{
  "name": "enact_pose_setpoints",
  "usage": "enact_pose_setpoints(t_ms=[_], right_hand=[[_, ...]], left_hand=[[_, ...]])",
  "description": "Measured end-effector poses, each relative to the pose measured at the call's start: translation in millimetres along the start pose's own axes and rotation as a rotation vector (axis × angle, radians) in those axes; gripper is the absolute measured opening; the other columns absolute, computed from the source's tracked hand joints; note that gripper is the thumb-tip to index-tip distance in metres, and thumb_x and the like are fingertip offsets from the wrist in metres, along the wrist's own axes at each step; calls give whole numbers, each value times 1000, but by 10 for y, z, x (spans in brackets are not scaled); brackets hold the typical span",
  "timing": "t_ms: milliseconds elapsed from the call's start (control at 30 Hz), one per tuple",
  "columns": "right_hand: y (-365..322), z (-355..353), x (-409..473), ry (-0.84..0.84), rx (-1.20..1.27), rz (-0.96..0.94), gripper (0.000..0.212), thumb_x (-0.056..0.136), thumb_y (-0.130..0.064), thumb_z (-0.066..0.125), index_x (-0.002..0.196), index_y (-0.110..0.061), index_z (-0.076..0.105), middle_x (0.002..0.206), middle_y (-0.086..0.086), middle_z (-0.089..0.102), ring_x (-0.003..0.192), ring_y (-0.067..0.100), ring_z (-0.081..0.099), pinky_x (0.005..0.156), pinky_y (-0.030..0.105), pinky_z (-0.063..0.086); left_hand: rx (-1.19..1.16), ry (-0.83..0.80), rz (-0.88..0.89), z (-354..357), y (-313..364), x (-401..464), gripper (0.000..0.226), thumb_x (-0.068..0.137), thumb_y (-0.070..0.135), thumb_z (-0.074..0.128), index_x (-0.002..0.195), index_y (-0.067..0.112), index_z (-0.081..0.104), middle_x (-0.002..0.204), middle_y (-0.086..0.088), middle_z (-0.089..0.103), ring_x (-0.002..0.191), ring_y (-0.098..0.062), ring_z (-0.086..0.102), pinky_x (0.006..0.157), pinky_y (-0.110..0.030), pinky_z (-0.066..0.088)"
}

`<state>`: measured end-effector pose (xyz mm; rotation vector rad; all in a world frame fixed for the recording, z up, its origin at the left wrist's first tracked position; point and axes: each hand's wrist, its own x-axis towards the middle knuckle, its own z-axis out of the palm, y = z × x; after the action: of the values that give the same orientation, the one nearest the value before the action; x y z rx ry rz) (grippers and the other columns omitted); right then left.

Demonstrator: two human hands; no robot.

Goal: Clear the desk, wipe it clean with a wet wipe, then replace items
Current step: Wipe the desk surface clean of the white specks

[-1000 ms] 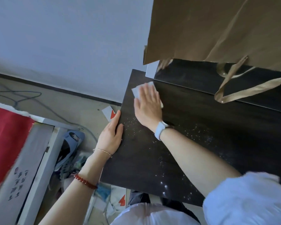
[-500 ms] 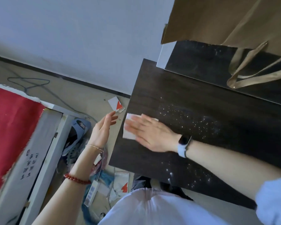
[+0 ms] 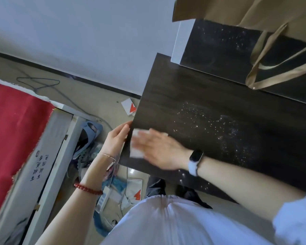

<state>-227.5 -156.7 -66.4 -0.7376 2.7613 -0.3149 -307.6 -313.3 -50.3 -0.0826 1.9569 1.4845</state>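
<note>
**Wiping crumbs toward the desk's left edge**

The dark desk (image 3: 210,110) lies bare where the hands work, presumably so the wipe can pass freely; a paper bag (image 3: 254,11) hangs over the raised shelf behind, its handles drooping clear of the surface. Pale specks (image 3: 210,121) lie scattered mid-desk, so the wiping looks unfinished. The right hand (image 3: 159,149) lies flat, fingers straight, pressing the wipe (image 3: 135,152) onto the desk just inside its left edge, spreading pressure across the sheet. The left hand (image 3: 116,138) waits at that edge, fingers relaxed and grasping nothing, thumb touching the rim, likely cupped to catch debris
</note>
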Motion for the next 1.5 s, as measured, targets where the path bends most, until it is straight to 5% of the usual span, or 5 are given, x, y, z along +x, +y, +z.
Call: enact_pose_setpoints(t_ms=[133,367,633,1200,1500], right_hand=[[314,-32,-38,149,7,464,58,86,-27,19,139,-6,34,147,14,34,138,33,25,114,46,13],[-489,210,-306,-8,-99,-146,54,82,-25,27,133,-21,46,143,-4,43,135,19,34,114,39,15],[216,46,-342,131,68,496,62,85,-28,13,142,-10,25,151,9,25,141,28,16,115,44,8],[-498,148,230,203,114,131,51,88,-13,31,139,-6,32,148,13,31,139,28,22,115,40,3],[-219,-354,-226,188,922,522,41,94,-3,37,133,-14,43,136,6,49,126,20,43,92,4,27]], left_hand=[[121,-3,35,35,-130,-47,36,96,10,40,132,14,45,130,2,50,122,-12,44,108,-29,31],[-14,31,-89,-40,-214,-194,31,96,16,40,126,15,51,115,-1,58,101,-12,55,90,-23,45],[158,165,-4,201,-316,-298,36,99,21,29,133,20,43,120,7,49,113,-8,42,97,-23,32],[-50,235,-123,-156,-564,-564,26,96,29,41,84,27,65,76,0,59,67,-9,50,57,-12,42],[359,407,180,69,-347,-568,29,94,20,43,121,12,53,123,-7,51,113,-19,49,96,-33,42]])
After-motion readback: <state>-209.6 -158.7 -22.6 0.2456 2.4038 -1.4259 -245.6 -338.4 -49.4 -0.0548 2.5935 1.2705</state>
